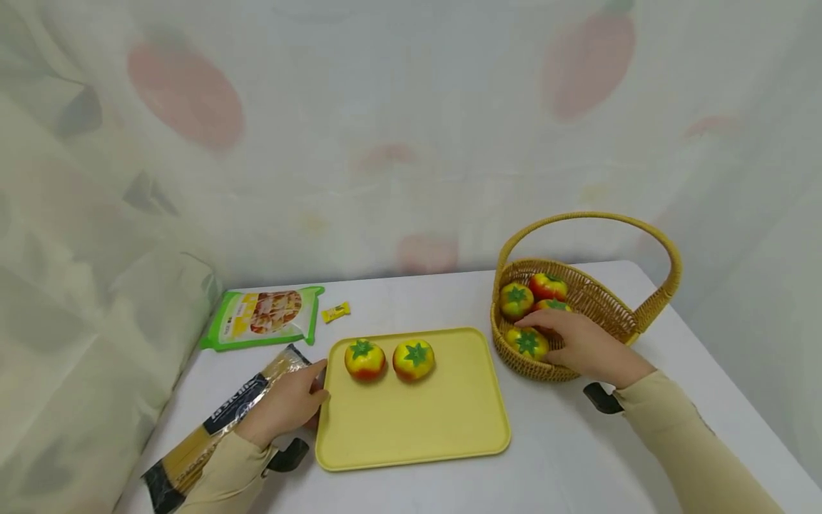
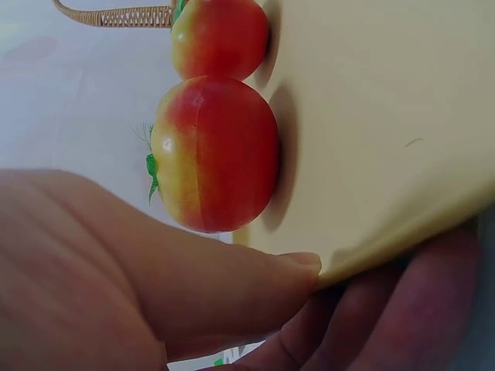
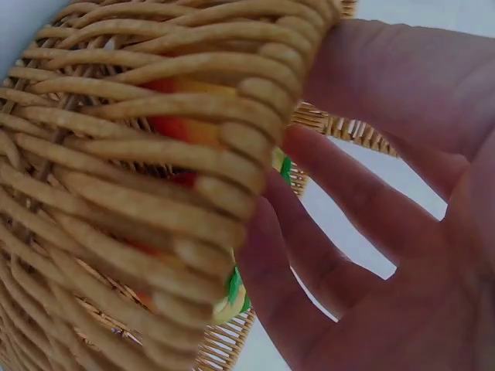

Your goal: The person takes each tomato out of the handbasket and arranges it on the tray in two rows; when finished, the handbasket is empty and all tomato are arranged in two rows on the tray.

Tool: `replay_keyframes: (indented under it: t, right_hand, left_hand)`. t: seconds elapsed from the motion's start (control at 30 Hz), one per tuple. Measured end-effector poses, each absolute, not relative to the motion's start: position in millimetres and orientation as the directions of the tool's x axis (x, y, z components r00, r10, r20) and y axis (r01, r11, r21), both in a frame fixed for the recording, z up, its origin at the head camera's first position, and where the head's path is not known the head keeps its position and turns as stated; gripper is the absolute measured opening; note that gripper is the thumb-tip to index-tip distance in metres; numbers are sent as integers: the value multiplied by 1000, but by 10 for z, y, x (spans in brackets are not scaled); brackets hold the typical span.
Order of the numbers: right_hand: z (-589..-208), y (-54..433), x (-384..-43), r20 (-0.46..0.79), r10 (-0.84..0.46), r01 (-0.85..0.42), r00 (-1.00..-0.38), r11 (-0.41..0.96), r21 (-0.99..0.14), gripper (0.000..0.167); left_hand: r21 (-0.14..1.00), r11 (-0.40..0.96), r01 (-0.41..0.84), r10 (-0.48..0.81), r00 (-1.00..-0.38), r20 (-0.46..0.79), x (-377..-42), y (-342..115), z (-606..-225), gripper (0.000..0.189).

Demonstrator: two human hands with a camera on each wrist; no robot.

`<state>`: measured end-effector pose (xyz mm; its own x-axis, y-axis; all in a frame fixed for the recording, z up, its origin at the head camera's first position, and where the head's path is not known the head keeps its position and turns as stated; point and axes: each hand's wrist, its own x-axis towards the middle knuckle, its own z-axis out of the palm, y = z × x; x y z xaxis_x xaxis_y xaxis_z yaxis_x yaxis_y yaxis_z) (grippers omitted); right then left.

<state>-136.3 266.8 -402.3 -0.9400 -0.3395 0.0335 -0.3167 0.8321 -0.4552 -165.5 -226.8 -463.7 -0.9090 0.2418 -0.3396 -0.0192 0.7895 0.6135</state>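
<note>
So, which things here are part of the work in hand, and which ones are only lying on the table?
In use:
- left hand, holding the yellow tray by its edge
- two tomatoes on the tray
- right hand, reaching into the wicker basket of tomatoes

Lying about:
- spaghetti packet
- green packet
- small yellow sweet

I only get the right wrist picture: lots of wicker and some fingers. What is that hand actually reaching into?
Observer: A handled wicker basket on a white table; the right hand rests over a tomato at its near side.
Operator: Any other tomatoes in there?
Observer: Three more show behind it, so four in the basket as far as I can see.
Operator: And what is the other hand doing?
Observer: The left hand pinches the left edge of a yellow tray, thumb on top and fingers beneath.
Operator: Anything on the tray?
Observer: Two tomatoes, side by side near its far edge.
</note>
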Motion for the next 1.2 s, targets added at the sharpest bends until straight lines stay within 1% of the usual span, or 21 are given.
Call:
replay_keyframes:
  t: [0.23,0.47,0.73,0.93,1.07,1.2]
  right_hand:
    - [-4077,2658,-1418,26,-361,-335,-932,832,-443,56]
    - [-4108,2644,-1439,8,-348,-315,-937,837,-448,59]
    - [-4027,2647,-1439,8,-310,-277,-951,836,-474,55]
    - [-3899,2718,-1410,49,-278,-266,-959,833,-486,61]
    - [-3818,2717,-1390,89,-248,-260,-965,848,-461,61]
    - [-3749,2646,-1362,126,-216,-250,-968,844,-474,62]
  left_hand:
    - [616,787,-23,238,-910,-338,-1638,-2248,-4635,66]
    - [604,797,-5,245,-912,-330,-1635,-2243,-4633,66]
    - [597,802,-13,233,-913,-333,-1629,-2254,-4620,66]
    - [588,808,-19,223,-915,-336,-1629,-2244,-4594,66]
    - [581,814,-18,220,-916,-337,-1630,-2233,-4581,66]
    - [583,812,-26,217,-914,-342,-1623,-2240,-4579,66]
